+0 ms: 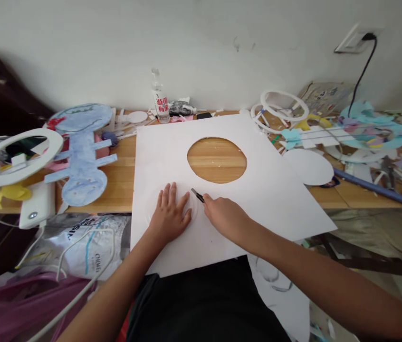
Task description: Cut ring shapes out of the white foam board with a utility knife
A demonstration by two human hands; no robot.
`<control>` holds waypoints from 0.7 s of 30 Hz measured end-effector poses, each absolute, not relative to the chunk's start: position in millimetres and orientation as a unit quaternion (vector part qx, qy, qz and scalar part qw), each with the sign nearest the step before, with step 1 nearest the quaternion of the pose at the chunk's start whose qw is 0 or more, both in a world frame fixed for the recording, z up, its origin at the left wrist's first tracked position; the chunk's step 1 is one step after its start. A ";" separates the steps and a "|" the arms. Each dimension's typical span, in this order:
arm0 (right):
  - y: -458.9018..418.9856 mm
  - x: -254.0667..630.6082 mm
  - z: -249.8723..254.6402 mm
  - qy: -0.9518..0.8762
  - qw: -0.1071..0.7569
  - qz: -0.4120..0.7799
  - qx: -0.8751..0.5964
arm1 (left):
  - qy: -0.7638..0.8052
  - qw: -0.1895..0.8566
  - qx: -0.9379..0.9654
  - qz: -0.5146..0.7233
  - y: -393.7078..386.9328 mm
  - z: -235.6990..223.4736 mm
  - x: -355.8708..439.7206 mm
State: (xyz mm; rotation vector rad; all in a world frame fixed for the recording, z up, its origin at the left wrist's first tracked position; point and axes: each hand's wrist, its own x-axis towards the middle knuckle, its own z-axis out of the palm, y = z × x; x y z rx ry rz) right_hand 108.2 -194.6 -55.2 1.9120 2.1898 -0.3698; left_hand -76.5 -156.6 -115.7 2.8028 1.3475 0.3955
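Observation:
A large white foam board point(265, 190) lies on the wooden table point(119, 180), with a round hole point(217, 160) cut through its middle. My left hand point(168, 213) lies flat on the board, fingers spread, over a faint circle outline. My right hand point(224, 216) is closed round a small dark craft knife point(197, 194), whose tip touches the board at the right edge of that outline, just beside my left fingers.
A white foam disc point(310, 166) lies right of the board. White rings point(282, 107) and light blue paper scraps point(375, 128) crowd the right side. A blue painted cutout point(81, 152), a white ring point(17, 154) and a clear bottle point(160, 102) stand left and behind.

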 end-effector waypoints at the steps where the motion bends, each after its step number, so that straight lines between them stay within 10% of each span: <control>1: -197.8 107.5 -55.8 0.742 0.109 -0.122 0.651 | 0.430 0.004 0.894 0.127 -156.6 -115.8 -76.5; 21: -180.6 122.2 -50.2 0.750 0.093 -0.105 0.647 | 0.420 -0.001 0.898 0.130 -155.6 -116.8 -78.2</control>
